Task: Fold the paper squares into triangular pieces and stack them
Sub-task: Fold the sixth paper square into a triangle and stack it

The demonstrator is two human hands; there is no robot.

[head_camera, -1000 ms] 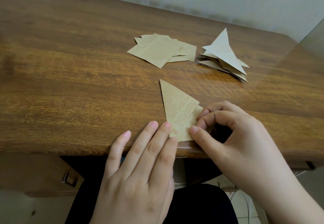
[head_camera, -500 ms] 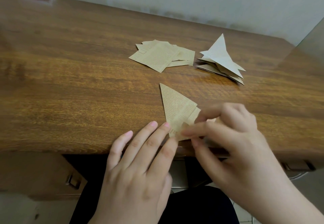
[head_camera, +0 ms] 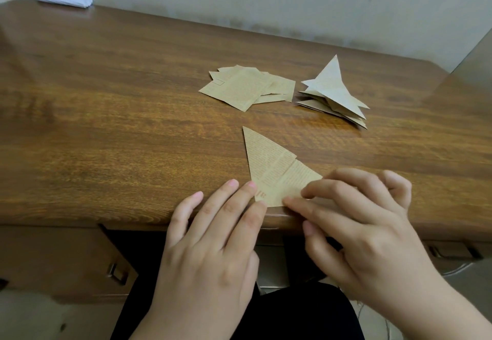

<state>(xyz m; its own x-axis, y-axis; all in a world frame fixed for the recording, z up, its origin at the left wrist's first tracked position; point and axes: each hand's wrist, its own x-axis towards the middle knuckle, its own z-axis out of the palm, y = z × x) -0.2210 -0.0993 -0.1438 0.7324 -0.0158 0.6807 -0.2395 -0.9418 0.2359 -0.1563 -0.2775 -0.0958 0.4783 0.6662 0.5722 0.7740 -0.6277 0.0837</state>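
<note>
A: So, what's changing?

B: Right hand [head_camera: 364,222] is flattening out now — the pinch on the flap is gone, fingers pressing the folded piece [head_camera: 274,169] down at lower centre. Left hand [head_camera: 213,236] is staying flat, fingertips pinning its lower-left edge.

A: Meaning?

B: Likely creasing the last fold. Piece is lying on the tabletop [head_camera: 119,126] near edge; the stack [head_camera: 335,94] is waiting upper right, the unfolded squares [head_camera: 245,86] beside it.

Soft even light, blurred edges
</note>
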